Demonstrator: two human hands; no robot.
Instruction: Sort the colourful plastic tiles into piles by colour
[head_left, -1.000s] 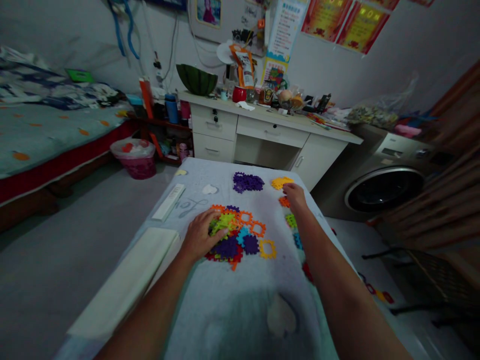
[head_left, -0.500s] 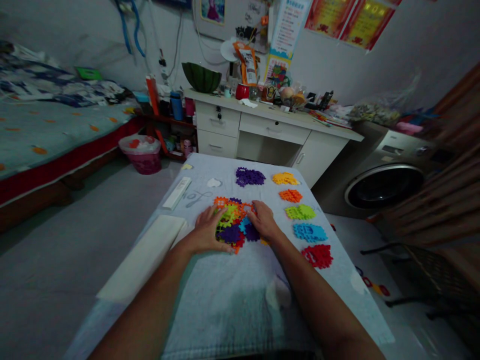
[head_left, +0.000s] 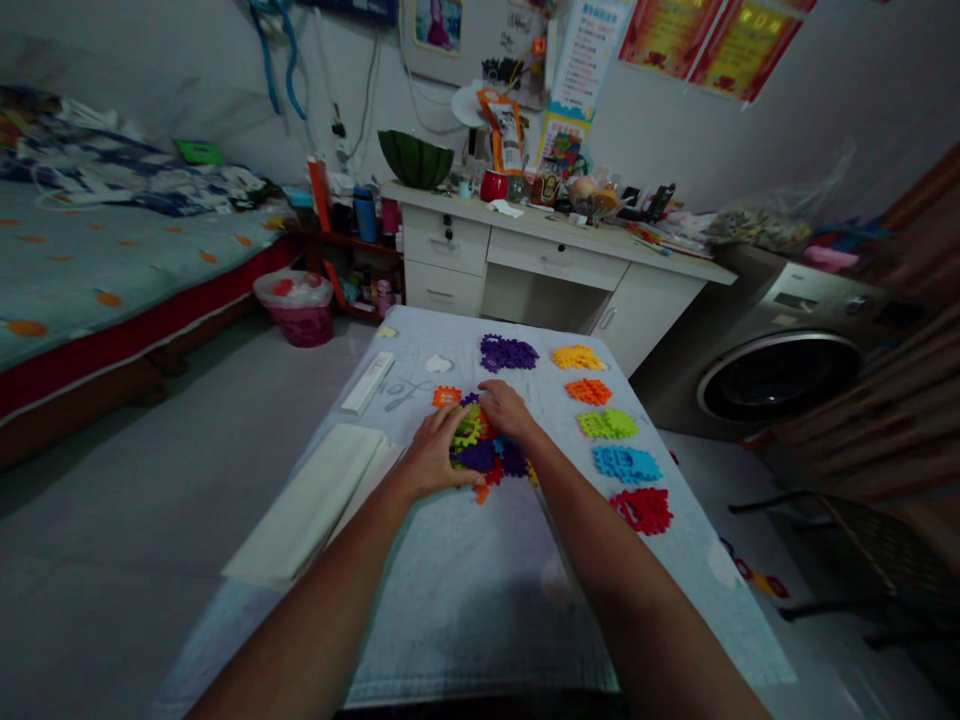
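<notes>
A mixed heap of notched plastic building pieces (head_left: 477, 457) in purple, lime, orange, red and blue lies on the cloth-covered table. My left hand (head_left: 437, 450) curves around the heap's left side, thumb and fingers spread apart. Over its far right side rests my right hand (head_left: 508, 408), fingers stretched out and partly hiding the pieces. An orange piece (head_left: 447, 396) lies just beyond my left fingertips. Sorted by colour, purple pieces (head_left: 508, 352) sit at the far side, with yellow (head_left: 577, 357), orange (head_left: 588, 391), lime (head_left: 607, 424), blue (head_left: 627, 464) and red (head_left: 643, 511) piles down the right.
A folded whitish cloth or sheet (head_left: 307, 505) and a narrow white box (head_left: 367, 384) lie along the table's left side. Behind stands a white desk (head_left: 555, 248) crowded with objects. A washing machine (head_left: 780, 340) is at right, a pink bin (head_left: 296, 315) at left.
My hands have drawn closer together around the heap. The right hand now covers more of its far side. The orange piece at the far left edge shows more apart. The view has shifted slightly.
</notes>
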